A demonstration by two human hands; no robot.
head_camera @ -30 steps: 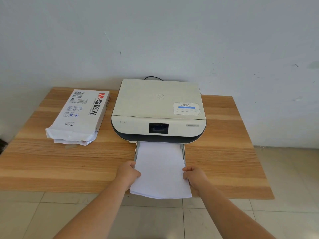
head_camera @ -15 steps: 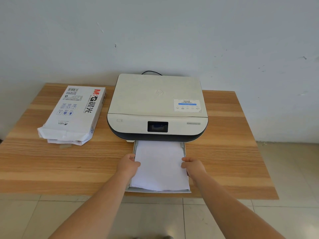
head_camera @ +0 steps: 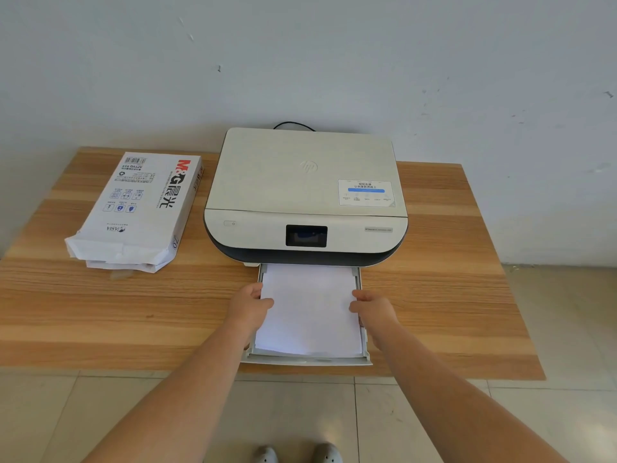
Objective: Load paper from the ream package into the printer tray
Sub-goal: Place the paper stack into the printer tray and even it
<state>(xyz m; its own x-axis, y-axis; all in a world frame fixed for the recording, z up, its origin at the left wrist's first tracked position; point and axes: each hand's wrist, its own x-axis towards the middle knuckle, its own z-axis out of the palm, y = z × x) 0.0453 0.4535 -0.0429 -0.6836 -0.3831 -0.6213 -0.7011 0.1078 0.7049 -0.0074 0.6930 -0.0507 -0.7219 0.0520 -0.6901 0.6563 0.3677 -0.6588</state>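
Note:
A beige printer (head_camera: 305, 192) stands at the back middle of the wooden table (head_camera: 444, 289). Its grey paper tray (head_camera: 307, 360) is pulled out toward me. A stack of white paper (head_camera: 310, 312) lies flat inside the tray. My left hand (head_camera: 248, 304) grips the stack's left edge, thumb on top. My right hand (head_camera: 374, 310) grips the right edge the same way. The white ream package (head_camera: 140, 208), torn open at its near end, lies left of the printer.
A black cable (head_camera: 293, 125) runs behind the printer against the pale wall. The tray's front lip overhangs the table's near edge. Tiled floor and my shoes (head_camera: 297, 454) show below.
The paper stack has slid forward into the tray, and its near end no longer hangs past the tray's front. Both hands moved forward with it.

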